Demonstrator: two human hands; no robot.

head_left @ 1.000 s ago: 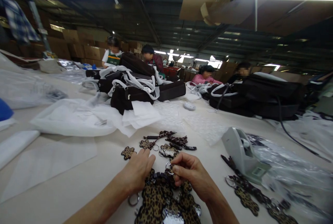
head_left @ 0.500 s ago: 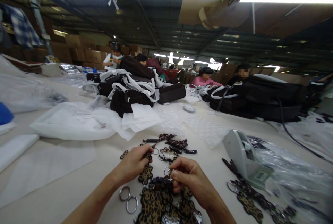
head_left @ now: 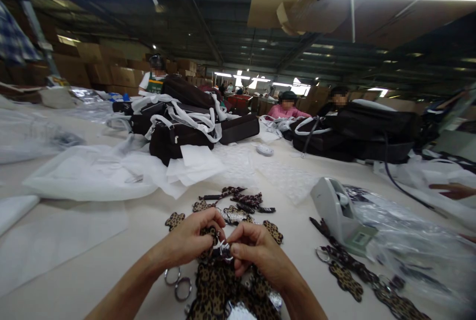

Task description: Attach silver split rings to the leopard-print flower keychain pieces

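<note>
In the head view, my left hand (head_left: 197, 237) is closed, fingers round a small leopard-print piece. Close beside it, my right hand (head_left: 255, 249) pinches a silver ring (head_left: 225, 249); the two hands nearly touch at the ring. Beneath them lies a pile of leopard-print bear-shaped pieces (head_left: 211, 288), some with silvery surfaces. Two loose metal rings (head_left: 183, 289) rest left of the pile. Beyond my hands are dark patterned straps (head_left: 247, 200) and more leopard-print pieces (head_left: 273, 231). The exact contact between ring and piece is hidden by my fingers.
A grey tape dispenser (head_left: 340, 216) stands at the right, beside clear plastic bags (head_left: 420, 255) and straps with rings. White wrapping (head_left: 92, 173) lies left. Black bags (head_left: 182, 136) are heaped behind. People sit across the table; another person's hand (head_left: 453, 190) shows at the right edge.
My two hands have come together, bringing the leopard-print piece and the ring close to each other. The view has shifted slightly, and another person's hand has appeared at the right edge.
</note>
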